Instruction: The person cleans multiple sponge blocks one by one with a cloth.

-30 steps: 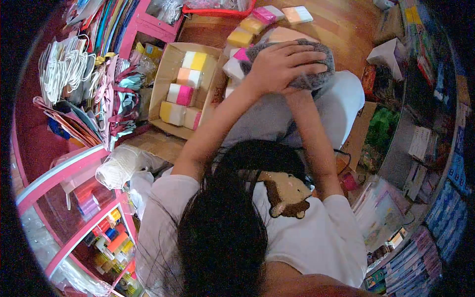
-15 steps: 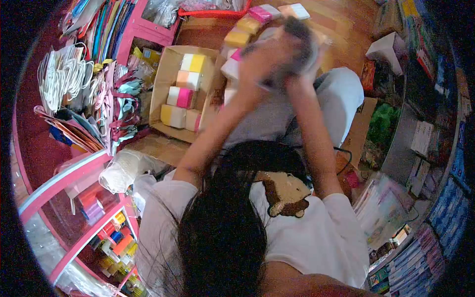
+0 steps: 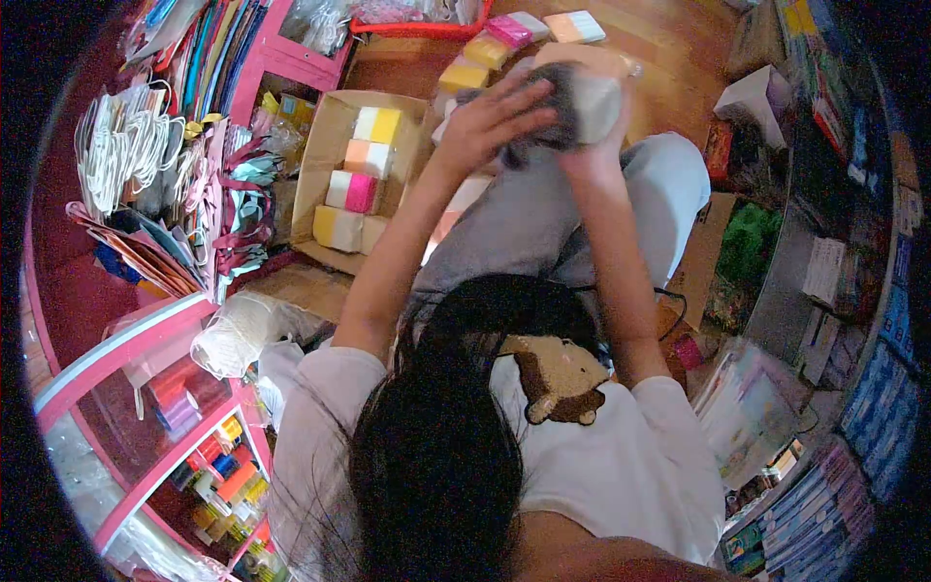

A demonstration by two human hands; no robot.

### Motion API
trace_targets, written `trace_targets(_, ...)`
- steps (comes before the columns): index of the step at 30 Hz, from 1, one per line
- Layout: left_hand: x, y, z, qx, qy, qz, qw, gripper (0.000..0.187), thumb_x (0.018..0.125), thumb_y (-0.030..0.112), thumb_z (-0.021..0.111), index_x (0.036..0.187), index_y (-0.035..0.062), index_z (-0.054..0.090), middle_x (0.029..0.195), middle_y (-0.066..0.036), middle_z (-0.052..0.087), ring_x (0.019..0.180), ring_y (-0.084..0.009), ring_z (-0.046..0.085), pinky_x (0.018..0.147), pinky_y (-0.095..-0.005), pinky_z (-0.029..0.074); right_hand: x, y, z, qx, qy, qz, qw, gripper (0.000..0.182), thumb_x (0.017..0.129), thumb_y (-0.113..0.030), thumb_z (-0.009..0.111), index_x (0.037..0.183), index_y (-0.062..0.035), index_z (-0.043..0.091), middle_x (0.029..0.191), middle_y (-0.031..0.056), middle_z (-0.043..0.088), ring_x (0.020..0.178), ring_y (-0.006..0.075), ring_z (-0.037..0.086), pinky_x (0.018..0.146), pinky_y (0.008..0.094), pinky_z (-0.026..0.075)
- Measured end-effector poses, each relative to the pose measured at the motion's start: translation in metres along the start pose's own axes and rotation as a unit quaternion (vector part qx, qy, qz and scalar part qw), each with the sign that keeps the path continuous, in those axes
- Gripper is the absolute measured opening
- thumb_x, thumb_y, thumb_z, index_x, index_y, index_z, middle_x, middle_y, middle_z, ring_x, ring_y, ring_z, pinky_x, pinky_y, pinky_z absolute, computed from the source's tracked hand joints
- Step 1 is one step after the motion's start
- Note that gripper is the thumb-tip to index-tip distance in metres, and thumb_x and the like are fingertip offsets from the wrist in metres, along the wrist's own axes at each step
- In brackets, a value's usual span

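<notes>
My left hand (image 3: 497,123) lies with fingers stretched over a dark grey cloth (image 3: 555,92), pressing it on a pale, whitish block (image 3: 595,109). Blur hides part of the cloth's edge. From below and the right, my right hand (image 3: 599,153) grips this block, its fingers mostly hidden behind it. Both hands are above my lap, in grey trousers (image 3: 504,228). Left of them stands an open cardboard box (image 3: 308,179) with several two-coloured blocks, among them a white and pink block (image 3: 352,191) and a white and yellow block (image 3: 378,124).
More blocks lie on the wooden floor, including a yellow block (image 3: 464,75) and a white and peach block (image 3: 574,26). A red tray (image 3: 419,27) of plastic packets is at the back. Pink shelving (image 3: 145,364) lines the left; stacked goods (image 3: 878,398) line the right.
My left hand has shifted left and spread its fingers over the cloth. The pale block now shows more clearly at the right of the cloth, in my right hand.
</notes>
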State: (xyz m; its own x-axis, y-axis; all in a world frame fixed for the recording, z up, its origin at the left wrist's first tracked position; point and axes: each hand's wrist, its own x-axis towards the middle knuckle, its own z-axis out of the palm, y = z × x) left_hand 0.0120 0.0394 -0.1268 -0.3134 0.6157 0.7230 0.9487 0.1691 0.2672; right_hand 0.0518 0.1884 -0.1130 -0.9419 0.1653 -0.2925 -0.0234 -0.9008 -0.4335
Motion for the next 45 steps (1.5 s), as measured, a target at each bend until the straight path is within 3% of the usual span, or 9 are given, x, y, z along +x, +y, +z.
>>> trace_targets(3,-0.023,-0.004,-0.016,-0.014,-0.057,-0.238,0.969,0.048,0.07,-0.005,0.044,0.115,0.0122,0.051,0.121,-0.008,0.048,0.111,-0.0249,0.047,0.088,-0.0345,0.042,-0.006,-0.021,0.012,0.014,-0.041,-0.036,0.998,0.076,0.074,-0.072,0.026,0.121,-0.014,0.039,0.113,0.0076,0.048,0.103,0.0244,0.047,0.086,0.0396,0.04)
trace_targets(6,-0.02,0.002,-0.021,-0.064,0.135,-0.297,0.943,0.051,0.067,-0.009,0.039,0.114,0.0077,0.051,0.119,-0.014,0.049,0.109,-0.0253,0.048,0.089,-0.0318,0.041,-0.001,-0.012,0.002,-0.023,-0.021,-0.078,0.997,0.074,0.075,-0.07,0.028,0.123,-0.0133,0.038,0.116,0.0061,0.047,0.106,0.0236,0.046,0.089,0.0394,0.038)
trace_targets(10,0.01,0.041,-0.012,-0.082,0.134,-0.215,0.964,0.05,0.067,-0.007,0.041,0.115,0.0072,0.05,0.117,-0.015,0.05,0.109,-0.0275,0.049,0.093,-0.0342,0.036,0.004,0.013,0.008,-0.064,-0.023,-0.086,0.994,0.067,0.08,-0.063,0.028,0.121,-0.0109,0.041,0.117,0.0072,0.047,0.105,0.024,0.047,0.089,0.0372,0.039)
trace_targets(13,0.039,0.066,-0.019,0.129,-0.036,-0.153,0.979,0.05,0.067,-0.007,0.043,0.115,0.0074,0.049,0.119,-0.013,0.049,0.11,-0.0272,0.047,0.093,-0.0352,0.036,0.005,0.026,-0.007,-0.179,-0.033,-0.035,0.983,0.06,0.083,-0.056,0.032,0.119,-0.0083,0.042,0.115,0.0082,0.049,0.103,0.0235,0.049,0.087,0.0342,0.041)
trace_targets(24,0.022,0.039,-0.016,-0.158,0.274,-0.54,0.78,0.041,0.086,0.034,0.047,0.092,-0.0058,0.056,0.079,-0.014,0.061,0.076,-0.02,0.057,0.069,-0.0327,0.042,0.005,0.021,0.01,-0.204,-0.035,-0.005,0.978,0.057,0.071,-0.026,0.068,0.116,-0.0035,0.042,0.11,0.0095,0.051,0.097,0.0194,0.051,0.081,0.0302,0.043)
trace_targets(30,0.049,-0.02,-0.045,-0.173,0.114,-0.555,0.805,0.056,0.086,0.046,0.04,0.098,-0.0066,0.054,0.086,-0.016,0.061,0.083,-0.0218,0.058,0.075,-0.0332,0.043,0.021,0.03,-0.006,-0.482,-0.138,-0.158,0.851,0.053,0.073,-0.024,0.067,0.115,-0.0026,0.043,0.104,0.0078,0.054,0.089,0.0142,0.053,0.074,0.0271,0.044)
trace_targets(35,0.035,0.001,-0.029,-0.116,0.09,-0.604,0.783,0.071,0.081,0.059,0.034,0.103,-0.0067,0.051,0.093,-0.022,0.058,0.094,-0.033,0.054,0.082,-0.0393,0.039,-0.001,0.021,0.014,-0.422,-0.05,-0.117,0.898,0.051,0.074,-0.022,0.065,0.115,-0.0014,0.043,0.102,0.0082,0.054,0.087,0.0145,0.053,0.073,0.0269,0.044)
trace_targets(38,0.004,0.04,0.0,-0.114,0.154,-0.512,0.838,0.05,0.085,0.043,0.043,0.104,-0.0027,0.052,0.093,-0.019,0.058,0.093,-0.0299,0.054,0.081,-0.0378,0.039,0.018,0.017,-0.001,-0.427,-0.059,-0.19,0.882,0.048,0.076,-0.021,0.063,0.115,-0.0013,0.042,0.101,0.0082,0.054,0.087,0.0152,0.053,0.073,0.0273,0.044)
trace_targets(45,0.017,0.018,-0.04,-0.129,0.207,-0.641,0.728,0.038,0.086,0.034,0.046,0.101,-0.0014,0.05,0.087,-0.013,0.057,0.078,-0.0194,0.054,0.072,-0.0328,0.042,0.002,0.036,0.014,-0.481,-0.13,-0.057,0.865,0.048,0.077,-0.022,0.061,0.116,-0.0011,0.042,0.105,0.0075,0.053,0.093,0.0144,0.051,0.078,0.0266,0.041)
